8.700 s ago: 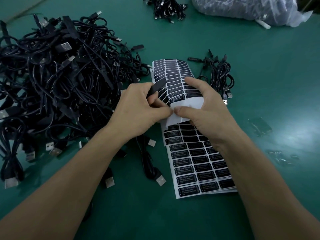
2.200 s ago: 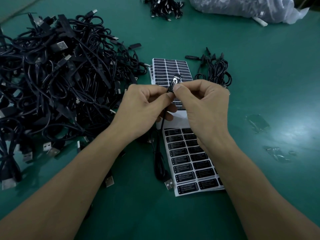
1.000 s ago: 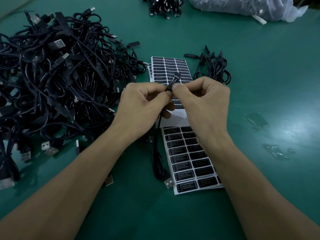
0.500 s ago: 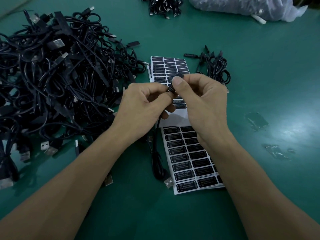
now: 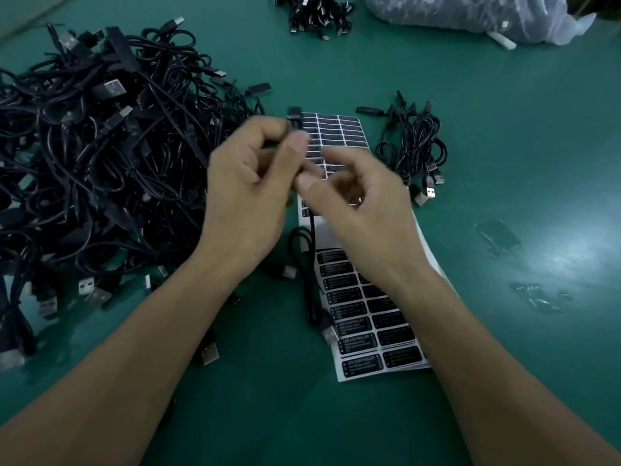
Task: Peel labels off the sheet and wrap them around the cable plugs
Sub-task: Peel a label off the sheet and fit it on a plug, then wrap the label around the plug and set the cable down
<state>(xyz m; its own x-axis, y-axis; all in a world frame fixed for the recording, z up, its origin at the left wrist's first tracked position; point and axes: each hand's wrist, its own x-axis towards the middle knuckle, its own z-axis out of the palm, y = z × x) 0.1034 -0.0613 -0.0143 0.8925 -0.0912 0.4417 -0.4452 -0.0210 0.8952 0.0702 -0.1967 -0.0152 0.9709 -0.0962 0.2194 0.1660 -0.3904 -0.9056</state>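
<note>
Left hand (image 5: 248, 193) pinches the cable plug (image 5: 295, 115) above the label sheet (image 5: 359, 331). Right hand (image 5: 366, 213) curls, blurred; grip unclear.

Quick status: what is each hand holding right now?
Left hand: closed, pinching the cable plug.
Right hand: fingers curled beside the left, blurred; cannot tell if its grip holds anything.

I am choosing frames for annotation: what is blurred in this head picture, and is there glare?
Head view: left hand and right hand are smeared by motion, with the plug the left holds; the label sheet print near the bottom is legible; pale glare on the green table at right.
</note>
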